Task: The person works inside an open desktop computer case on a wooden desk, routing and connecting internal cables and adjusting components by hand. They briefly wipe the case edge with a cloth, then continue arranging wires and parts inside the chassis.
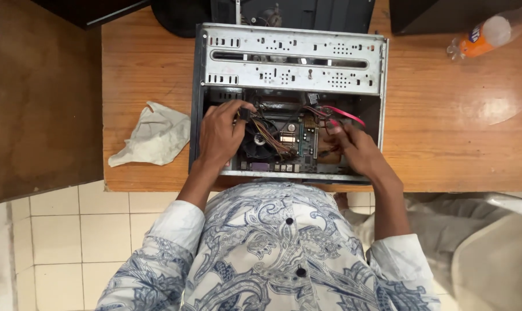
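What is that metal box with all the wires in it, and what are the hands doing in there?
The camera sits on the person's head and looks straight down. The metal box is an open computer case lying on a wooden table. Inside are a round black fan, a green circuit board and bundles of coloured wires. The left hand pinches a small black plug near the fan. The right hand reaches in beside a pink flat cable. A crumpled cloth and an orange drink bottle also lie on the table.
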